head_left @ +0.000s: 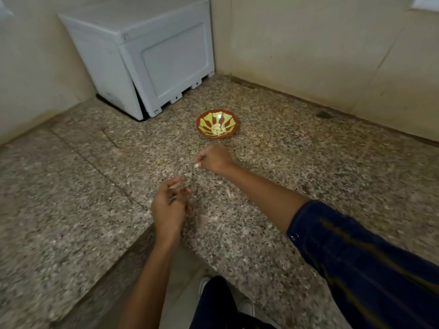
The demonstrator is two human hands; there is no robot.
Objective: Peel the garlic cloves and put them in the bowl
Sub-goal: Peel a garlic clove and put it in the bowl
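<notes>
A red and yellow-green patterned bowl (pixel 217 123) stands on the speckled granite counter, with several peeled garlic cloves (pixel 218 129) heaped in its middle. My right hand (pixel 215 159) hovers just in front of the bowl and pinches a pale peeled garlic clove (pixel 197 165) at its fingertips. My left hand (pixel 169 205) is lower and nearer to me, fingers curled; a thin strip of papery skin (pixel 187 180) seems to lie between thumb and fingers, though blur makes that uncertain.
A white appliance (pixel 147 55) fills the back left corner of the counter (pixel 297 162). Beige walls close off the back and right. Bits of garlic skin (pixel 228 192) lie on the granite near my right forearm. The counter's inner corner edge lies below my left hand.
</notes>
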